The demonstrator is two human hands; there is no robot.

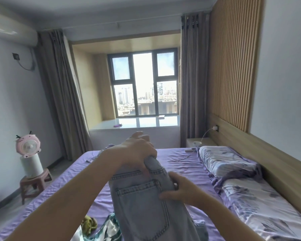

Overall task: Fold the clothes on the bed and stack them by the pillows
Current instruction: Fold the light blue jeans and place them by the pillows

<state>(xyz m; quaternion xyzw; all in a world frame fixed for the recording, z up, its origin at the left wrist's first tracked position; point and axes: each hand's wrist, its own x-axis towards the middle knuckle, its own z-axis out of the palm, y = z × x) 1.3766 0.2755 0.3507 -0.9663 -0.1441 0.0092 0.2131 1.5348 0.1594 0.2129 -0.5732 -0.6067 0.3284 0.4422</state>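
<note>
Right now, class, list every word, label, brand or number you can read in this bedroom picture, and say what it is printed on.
None can be read.
jeans: no legible tag or brand shows.
pink fan: a cartoon face only, no lettering.
wall plug: too small to show any marking.

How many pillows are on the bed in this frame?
2. One floral-print pillow lies by the wooden headboard nearer the window; a second floral-print pillow lies nearer the camera, cut by the frame's edge. Any beyond it would be hidden.
</note>
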